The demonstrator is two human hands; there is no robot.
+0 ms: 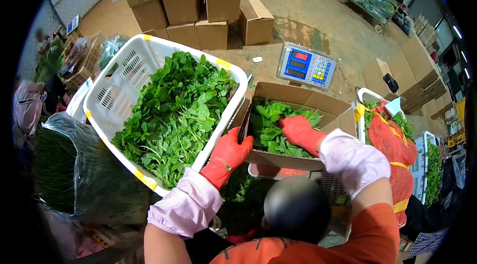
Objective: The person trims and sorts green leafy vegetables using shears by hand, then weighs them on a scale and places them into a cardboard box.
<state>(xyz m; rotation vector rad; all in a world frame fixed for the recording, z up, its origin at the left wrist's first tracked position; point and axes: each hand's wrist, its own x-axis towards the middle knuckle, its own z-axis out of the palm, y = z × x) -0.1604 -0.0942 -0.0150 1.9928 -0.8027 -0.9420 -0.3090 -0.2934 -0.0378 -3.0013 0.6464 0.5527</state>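
Note:
My left hand point(228, 157), in a red rubber glove, grips the near left edge of an open cardboard box point(343, 121), its fingers and thumb closed round the wall. Inside the box lies a bed of leafy greens point(266, 117). My right hand point(299, 134), gloved the same way, reaches in over the right wall with bent fingers in the greens; the leaves partly hide the fingertips. Left of the box, a large white plastic crate point(166, 45) with yellow tape holds a heap of loose leafy greens point(174, 120). The box rests on a scale platform point(278, 171).
A lit scale display point(306, 65) stands behind the box. Cardboard boxes point(186, 3) are stacked at the back. A clear bag point(89, 174) of thin green stalks sits left. On the right are a red mesh sack point(395, 150) and a white crate point(422, 164) of greens.

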